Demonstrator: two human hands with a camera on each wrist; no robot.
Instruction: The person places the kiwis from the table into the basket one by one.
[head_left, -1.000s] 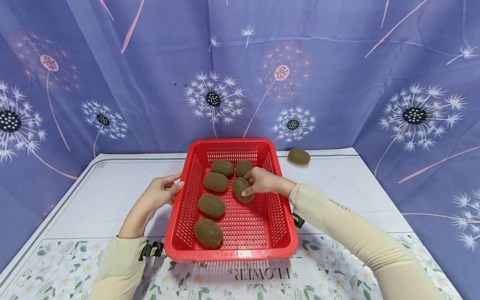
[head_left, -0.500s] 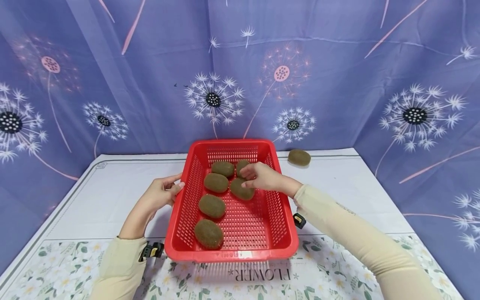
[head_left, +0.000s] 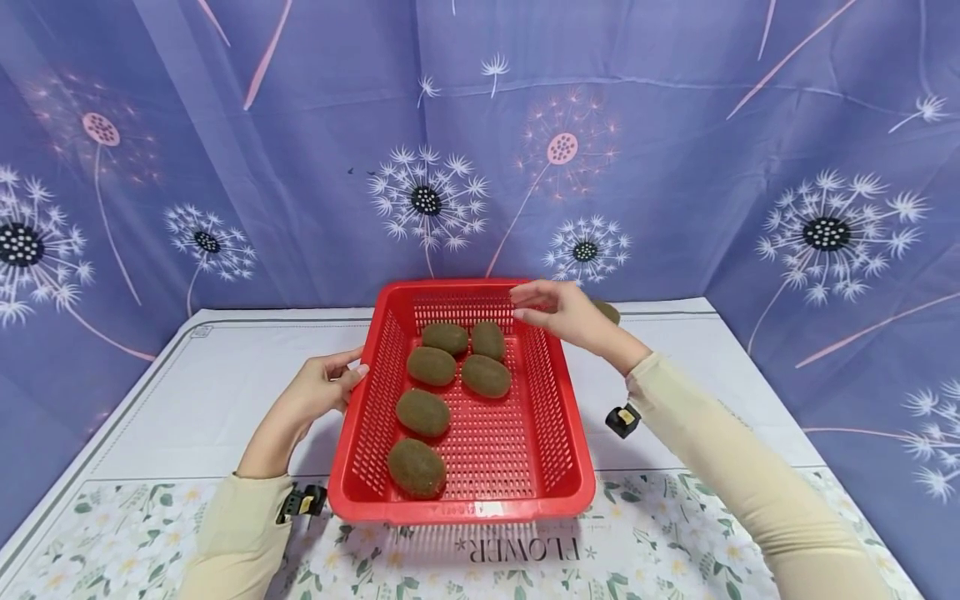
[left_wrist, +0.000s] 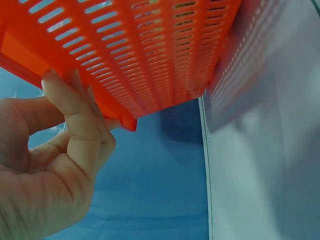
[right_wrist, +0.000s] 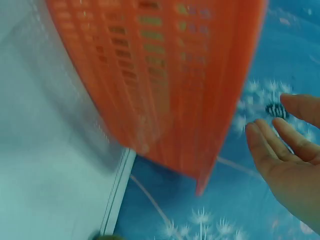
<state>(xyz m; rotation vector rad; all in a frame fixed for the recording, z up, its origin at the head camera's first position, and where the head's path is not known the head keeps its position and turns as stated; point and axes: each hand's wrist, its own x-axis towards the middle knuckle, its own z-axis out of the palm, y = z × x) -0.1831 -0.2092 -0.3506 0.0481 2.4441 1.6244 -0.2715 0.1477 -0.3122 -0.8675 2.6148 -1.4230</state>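
Note:
A red plastic basket (head_left: 462, 510) with slotted walls holds several brown, fuzzy kiwifruit. They form a left column, with a kiwifruit (head_left: 417, 468) nearest the front, and a shorter right column ending in a tilted kiwifruit (head_left: 487, 377). My left hand (head_left: 318, 385) grips the basket's left rim between thumb and fingers; the left wrist view shows its fingers (left_wrist: 82, 122) beneath the rim. Above the back right corner is my right hand (head_left: 566, 315), fingers extended and holding nothing. Partly hidden behind it, another kiwifruit (head_left: 608, 312) lies outside the basket on the table.
The basket stands on a table covered with a white and floral cloth (head_left: 675, 533). A purple dandelion-print curtain (head_left: 300, 167) rises behind the table and along both sides, close to the basket's back edge.
My right hand has let go of the front kiwifruit in the right column, leaving it turned more sideways, and moved up and right over the rim. My left hand keeps its place.

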